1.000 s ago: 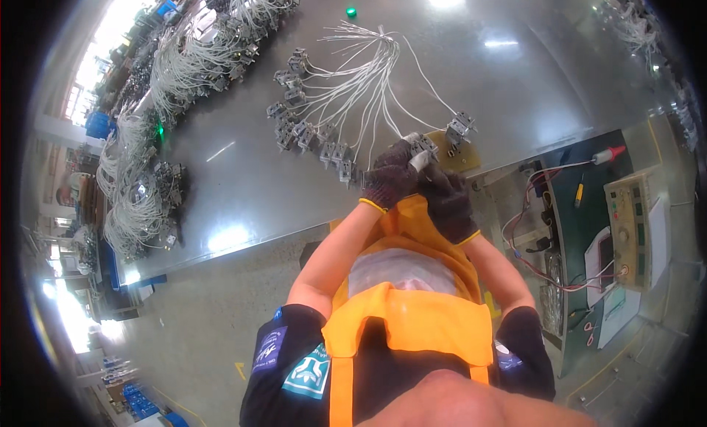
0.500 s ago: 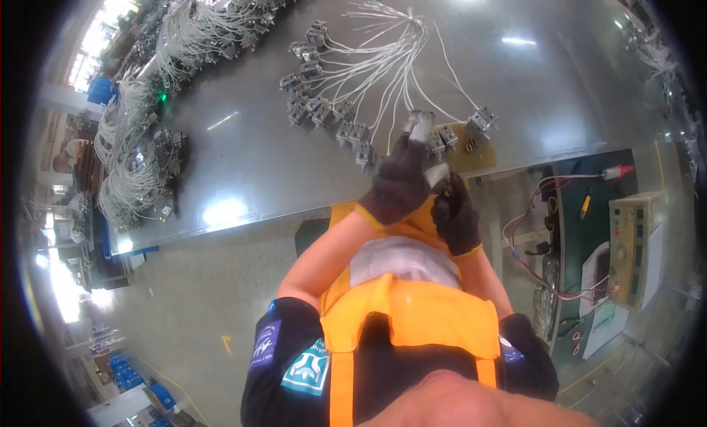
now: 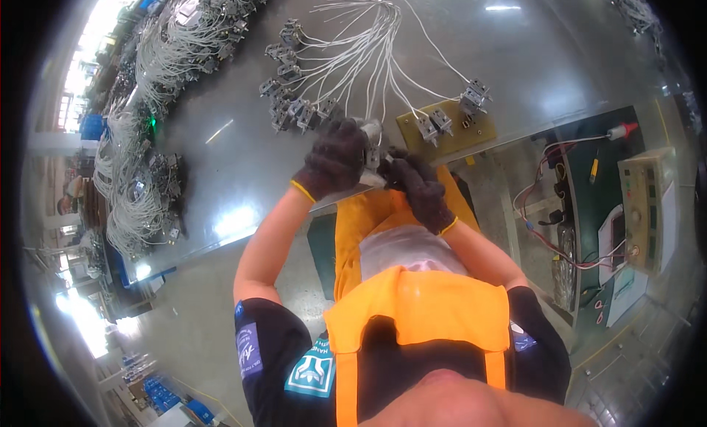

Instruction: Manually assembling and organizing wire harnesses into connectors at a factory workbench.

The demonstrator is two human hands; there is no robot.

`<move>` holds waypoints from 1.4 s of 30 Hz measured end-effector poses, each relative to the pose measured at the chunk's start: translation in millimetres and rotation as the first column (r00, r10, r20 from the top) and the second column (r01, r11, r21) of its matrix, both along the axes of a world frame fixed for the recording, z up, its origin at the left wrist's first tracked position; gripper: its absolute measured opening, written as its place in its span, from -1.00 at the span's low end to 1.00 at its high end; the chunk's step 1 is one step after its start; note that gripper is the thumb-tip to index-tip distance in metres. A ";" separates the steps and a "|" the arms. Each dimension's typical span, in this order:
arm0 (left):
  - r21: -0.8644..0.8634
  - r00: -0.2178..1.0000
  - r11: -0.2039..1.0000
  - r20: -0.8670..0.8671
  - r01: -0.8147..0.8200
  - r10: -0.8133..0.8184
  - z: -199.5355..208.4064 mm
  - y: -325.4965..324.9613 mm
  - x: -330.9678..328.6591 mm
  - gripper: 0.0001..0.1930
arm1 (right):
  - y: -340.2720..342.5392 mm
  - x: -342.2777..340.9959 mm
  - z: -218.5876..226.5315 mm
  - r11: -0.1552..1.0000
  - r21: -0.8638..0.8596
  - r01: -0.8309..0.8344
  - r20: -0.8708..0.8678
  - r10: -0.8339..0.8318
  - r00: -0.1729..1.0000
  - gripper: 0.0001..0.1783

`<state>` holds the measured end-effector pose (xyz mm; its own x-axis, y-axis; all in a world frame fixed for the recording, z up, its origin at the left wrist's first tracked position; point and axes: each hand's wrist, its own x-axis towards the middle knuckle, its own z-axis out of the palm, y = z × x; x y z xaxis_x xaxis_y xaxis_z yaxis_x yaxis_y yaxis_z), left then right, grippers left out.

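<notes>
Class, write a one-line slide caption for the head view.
Dark-gloved left hand holds a small metal part, the right hand close beside it, white wires fanned across a grey table.

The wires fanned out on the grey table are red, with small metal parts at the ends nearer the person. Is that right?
Not quite: the head view shows that the wires fanned out on the grey table are white, not red. The small metal parts are at the ends nearer the person.
</notes>
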<state>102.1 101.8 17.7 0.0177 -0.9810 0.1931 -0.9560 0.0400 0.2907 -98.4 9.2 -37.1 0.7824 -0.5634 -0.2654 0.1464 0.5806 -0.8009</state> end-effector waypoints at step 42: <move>0.018 0.950 0.950 -0.026 -0.312 0.312 0.7 -84.0 -89.6 -0.43 | -65.9 -89.4 -5.3 0.976 -0.132 0.173 -0.051 -0.181 0.982 -0.67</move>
<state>12.6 17.8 18.4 0.3287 -0.9281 0.1746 -0.9113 -0.2632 0.3165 -187.9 -56.7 -42.4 0.6511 -0.7238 -0.2282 0.1849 0.4430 -0.8772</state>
